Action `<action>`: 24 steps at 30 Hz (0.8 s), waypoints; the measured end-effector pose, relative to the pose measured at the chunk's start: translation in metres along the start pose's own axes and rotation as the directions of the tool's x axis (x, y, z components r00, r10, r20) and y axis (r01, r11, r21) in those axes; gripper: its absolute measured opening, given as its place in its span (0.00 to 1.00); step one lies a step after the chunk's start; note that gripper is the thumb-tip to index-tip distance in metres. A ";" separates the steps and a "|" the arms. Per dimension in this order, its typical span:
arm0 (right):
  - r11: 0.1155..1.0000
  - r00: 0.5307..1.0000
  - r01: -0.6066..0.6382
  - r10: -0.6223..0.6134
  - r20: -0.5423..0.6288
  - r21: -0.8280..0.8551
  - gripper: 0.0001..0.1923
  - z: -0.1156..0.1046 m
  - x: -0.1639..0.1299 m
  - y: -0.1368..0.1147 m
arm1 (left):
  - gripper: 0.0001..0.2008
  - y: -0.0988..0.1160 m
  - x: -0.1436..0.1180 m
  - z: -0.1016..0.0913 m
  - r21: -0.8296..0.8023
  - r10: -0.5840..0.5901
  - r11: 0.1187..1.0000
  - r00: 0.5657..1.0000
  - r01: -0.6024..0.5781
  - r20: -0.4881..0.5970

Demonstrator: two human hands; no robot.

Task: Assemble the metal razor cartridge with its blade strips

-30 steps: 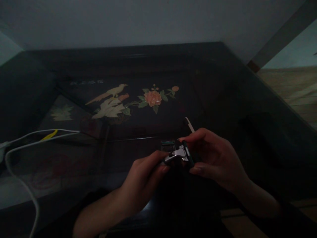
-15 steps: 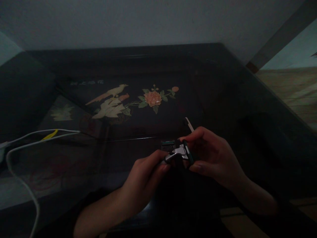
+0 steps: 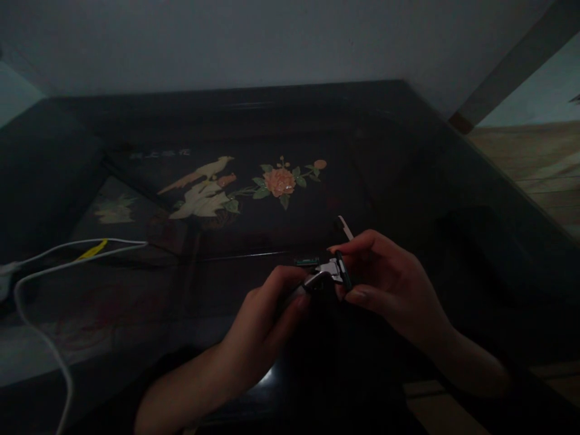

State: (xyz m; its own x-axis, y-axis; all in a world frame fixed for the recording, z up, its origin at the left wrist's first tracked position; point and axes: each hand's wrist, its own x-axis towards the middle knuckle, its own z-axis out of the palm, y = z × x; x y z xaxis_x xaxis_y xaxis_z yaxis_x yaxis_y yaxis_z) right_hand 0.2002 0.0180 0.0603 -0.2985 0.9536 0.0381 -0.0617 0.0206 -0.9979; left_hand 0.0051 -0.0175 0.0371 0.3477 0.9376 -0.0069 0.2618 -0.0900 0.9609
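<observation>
The scene is dim. My left hand (image 3: 265, 317) grips the silver handle of a razor (image 3: 327, 275) from below, thumb on top. My right hand (image 3: 392, 284) pinches the dark blade head of the same razor between thumb and forefinger. Both hands hover just above a dark lacquered table (image 3: 408, 157). Behind the razor, a small greenish blade cartridge (image 3: 306, 261) lies on the table, partly hidden by my fingers. A thin white stick-like object (image 3: 345, 226) rests on the table just beyond my right forefinger.
The table top carries an inlaid bird and flower picture (image 3: 244, 184). White cables (image 3: 49, 260) with a yellow tie run in from the left edge. A dark flat object (image 3: 484, 241) lies at the right. A pale wall stands behind; wooden floor shows at the right.
Both hands have lifted the razor slightly up and away. The razor has tilted, so the blade head now looks thinner and the cartridge behind is more hidden.
</observation>
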 end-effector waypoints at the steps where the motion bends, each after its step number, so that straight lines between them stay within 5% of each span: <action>1: 1.000 1.000 0.001 -0.001 -0.006 0.006 0.21 0.000 0.000 0.000 | 0.07 0.001 0.001 0.000 -0.006 -0.005 1.000 1.000 0.005 -0.010; 11: 0.999 0.999 0.050 -0.050 0.000 -0.002 0.16 -0.002 0.001 0.004 | 0.07 0.007 0.011 -0.008 -0.365 -0.163 0.922 0.984 0.128 -0.068; 15: 0.984 0.999 0.021 -0.027 -0.029 -0.177 0.06 0.000 0.001 0.003 | 0.08 0.004 0.011 -0.007 -0.527 -0.181 0.839 0.983 0.139 -0.030; 24: 0.843 0.971 0.241 -0.208 0.121 -0.480 0.02 0.003 0.000 0.010 | 0.06 0.000 0.013 -0.004 -0.679 -0.229 0.722 0.972 0.131 -0.056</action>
State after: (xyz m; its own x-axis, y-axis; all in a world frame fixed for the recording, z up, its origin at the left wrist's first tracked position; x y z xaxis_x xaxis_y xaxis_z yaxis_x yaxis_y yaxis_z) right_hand 0.1968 0.0170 0.0508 -0.3918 0.8851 0.2513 0.3336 0.3913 -0.8577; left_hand 0.0066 -0.0037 0.0379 0.2271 0.9507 -0.2113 -0.3771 0.2858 0.8810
